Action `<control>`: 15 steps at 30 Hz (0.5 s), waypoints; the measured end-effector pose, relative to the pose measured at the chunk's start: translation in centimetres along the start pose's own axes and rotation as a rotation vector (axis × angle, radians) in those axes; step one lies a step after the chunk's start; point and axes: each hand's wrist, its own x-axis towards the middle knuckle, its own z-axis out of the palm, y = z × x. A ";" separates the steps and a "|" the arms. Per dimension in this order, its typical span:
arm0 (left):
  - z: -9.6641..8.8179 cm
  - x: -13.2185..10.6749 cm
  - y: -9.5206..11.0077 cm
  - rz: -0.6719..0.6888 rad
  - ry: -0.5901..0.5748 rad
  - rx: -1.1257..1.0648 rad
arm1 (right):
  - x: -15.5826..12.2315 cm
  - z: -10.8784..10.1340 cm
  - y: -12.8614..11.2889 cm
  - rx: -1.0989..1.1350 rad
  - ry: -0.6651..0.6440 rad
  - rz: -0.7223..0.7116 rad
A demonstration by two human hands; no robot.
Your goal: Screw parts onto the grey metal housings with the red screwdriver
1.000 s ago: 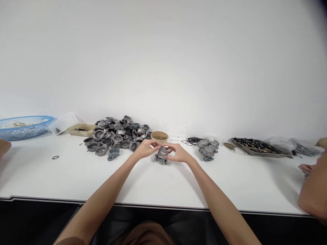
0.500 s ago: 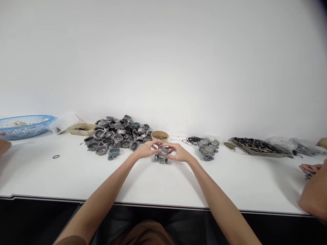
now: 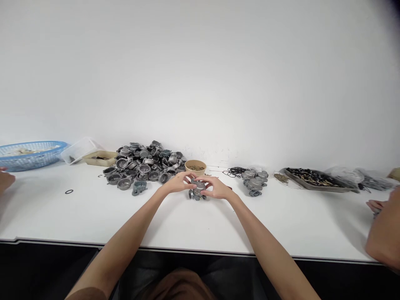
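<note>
A grey metal carburetor [image 3: 198,192] stands on the white table in front of me, its domed cover facing up. My left hand [image 3: 180,182] curves round its left side, thumb and fingers on the cover. From the right, my right hand [image 3: 217,187] grips the same cover with thumb and fingers. Just behind the carburetor is a tan bowl [image 3: 196,163] of small brass-coloured parts. To the left lies a heap of grey metal castings [image 3: 144,166], with a single casting [image 3: 139,188] apart in front of it. Several similar carburetors [image 3: 255,182] stand grouped to the right.
Black rubber rings [image 3: 236,171] and brass screws [image 3: 281,178] lie at the right, beside a grey tray [image 3: 336,188] of parts. At left are a blue basket [image 3: 46,157], a yellowish tray [image 3: 100,161] and a loose black ring [image 3: 69,191]. Other people's arms [image 3: 384,233] reach in at both sides.
The carburetor has turned or shifted very slightly between my hands. Both hands keep their hold. The other person's hand at the left edge has moved a little.
</note>
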 end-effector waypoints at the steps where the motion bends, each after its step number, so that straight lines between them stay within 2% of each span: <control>1: 0.0 -0.1 0.2 -0.001 -0.016 0.014 | 0.0 0.0 -0.1 0.004 -0.005 0.001; 4: 0.3 -0.5 0.4 -0.004 -0.073 0.045 | 0.1 -0.4 -0.1 0.036 0.002 0.012; 6: 0.8 -0.7 0.1 -0.015 -0.085 0.067 | 0.1 -1.0 0.1 0.041 0.074 0.042; 8: 1.2 -0.7 -0.4 -0.027 -0.072 0.089 | 0.0 -1.7 0.8 -0.028 0.185 0.091; 10: 1.4 -0.7 -0.8 -0.036 -0.063 0.099 | -0.4 -2.6 1.8 -0.189 0.253 0.170; 12: 1.4 -0.6 -0.9 -0.032 -0.074 0.098 | -1.0 -3.5 2.9 -0.395 0.215 0.296; 15: 1.0 -0.6 -0.5 -0.029 -0.115 0.093 | -1.9 -4.4 4.3 -0.598 0.022 0.575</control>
